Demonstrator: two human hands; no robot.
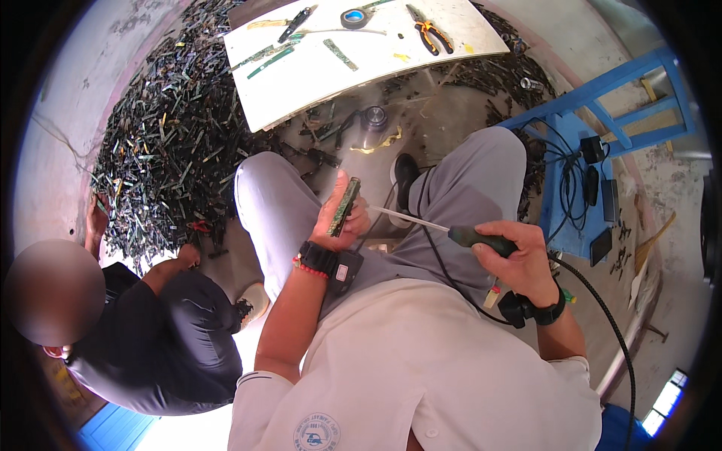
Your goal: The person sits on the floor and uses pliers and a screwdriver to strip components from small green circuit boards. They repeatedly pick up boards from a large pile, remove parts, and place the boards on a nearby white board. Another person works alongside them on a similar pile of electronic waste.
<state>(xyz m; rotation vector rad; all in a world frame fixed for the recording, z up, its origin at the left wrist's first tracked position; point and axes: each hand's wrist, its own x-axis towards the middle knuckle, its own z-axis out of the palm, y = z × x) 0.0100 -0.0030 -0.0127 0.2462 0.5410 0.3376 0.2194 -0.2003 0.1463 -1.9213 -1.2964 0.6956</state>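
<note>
My left hand (336,218) is closed round a narrow green circuit board strip (344,208), held upright above my lap with the thumb along it. In my right hand (519,259) is a screwdriver (471,237) with a dark green and black handle. Its long thin metal shaft (412,219) points left toward the fingers of my left hand. The tip is close to that hand, but I cannot tell whether it touches the board.
A white table (316,98) ahead carries orange-handled pliers (430,36), tape (353,18) and board strips (341,55). Piled strips (165,143) cover the floor at left, beside a crouching co-worker (165,338). At right stands a blue chair (575,173) with cables; a black cable (602,301) hangs near my right arm.
</note>
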